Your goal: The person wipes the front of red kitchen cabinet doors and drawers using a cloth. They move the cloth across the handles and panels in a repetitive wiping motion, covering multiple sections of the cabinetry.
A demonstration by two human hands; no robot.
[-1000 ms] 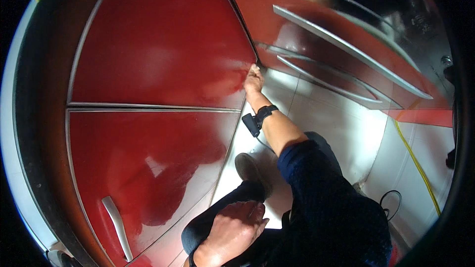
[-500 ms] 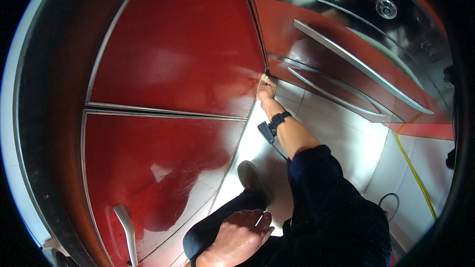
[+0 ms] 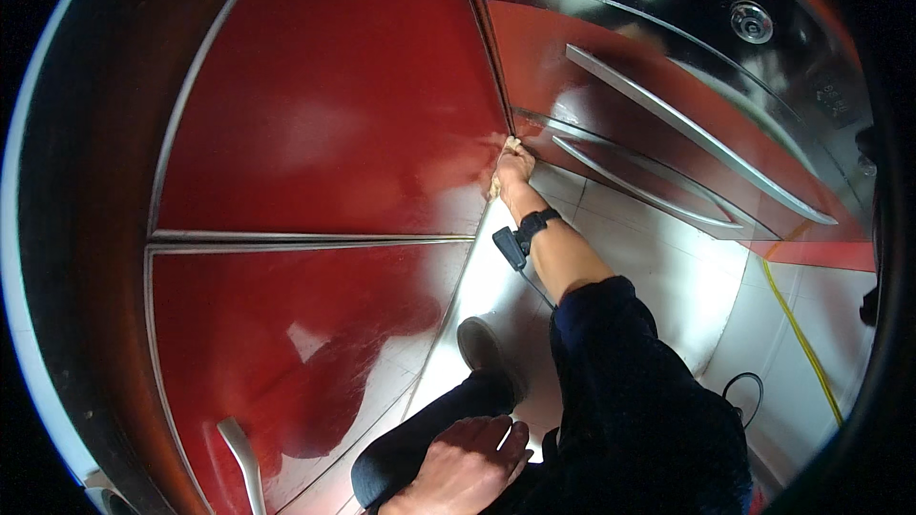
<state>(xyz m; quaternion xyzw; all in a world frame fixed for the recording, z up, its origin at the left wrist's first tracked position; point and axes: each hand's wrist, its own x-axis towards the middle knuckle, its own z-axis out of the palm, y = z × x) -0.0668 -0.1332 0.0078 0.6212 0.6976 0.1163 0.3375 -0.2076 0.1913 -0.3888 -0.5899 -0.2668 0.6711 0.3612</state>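
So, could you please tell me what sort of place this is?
Probably a kitchen: glossy red cabinet doors, red drawers with long metal handles and a pale tiled floor. The right hand presses into the corner where they meet.

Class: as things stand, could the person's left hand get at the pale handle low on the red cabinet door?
Probably yes. The left hand rests flat on the person's bent knee, holding nothing, and the pale handle sits just to its left on the red cabinet door, nothing between.

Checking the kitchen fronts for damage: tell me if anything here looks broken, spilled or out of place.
Nothing stands out. The red cabinet doors look whole and shut, and the long metal handles sit straight. The right hand presses at the corner where the cabinets meet; the left hand rests on the knee. A yellow cable lies on the tiled floor.
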